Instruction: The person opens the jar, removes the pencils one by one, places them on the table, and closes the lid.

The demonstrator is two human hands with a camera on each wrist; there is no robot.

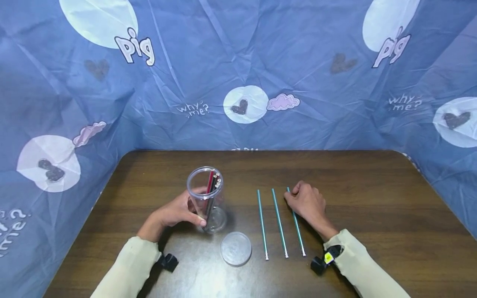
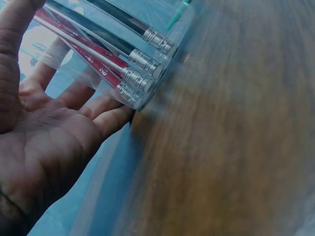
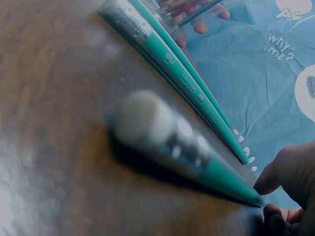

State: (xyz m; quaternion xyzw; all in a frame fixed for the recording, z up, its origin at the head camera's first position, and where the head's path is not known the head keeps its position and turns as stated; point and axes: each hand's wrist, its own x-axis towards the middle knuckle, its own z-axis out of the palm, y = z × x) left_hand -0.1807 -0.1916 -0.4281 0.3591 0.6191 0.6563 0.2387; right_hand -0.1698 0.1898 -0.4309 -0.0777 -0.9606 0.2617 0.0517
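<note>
My left hand [image 1: 182, 210] grips a clear plastic jar [image 1: 217, 220] on the left part of the table, its thumb at the near side. Inside lean several red and black pencils [image 1: 210, 184]; the left wrist view shows their metal eraser ends [image 2: 145, 64] at the jar's bottom. On the right, three green pencils lie side by side: a left one [image 1: 262, 225], a middle one [image 1: 279, 223] and a right one [image 1: 298, 231]. With thumb and fingers, my right hand [image 1: 307, 201] pinches the right pencil's far end, whose very tip peeks out.
A round clear lid [image 1: 236, 248] lies flat between the jar and the green pencils. The brown wooden table [image 1: 372, 186] ends at the back against a blue printed cloth [image 1: 208, 136], which also hangs along both sides.
</note>
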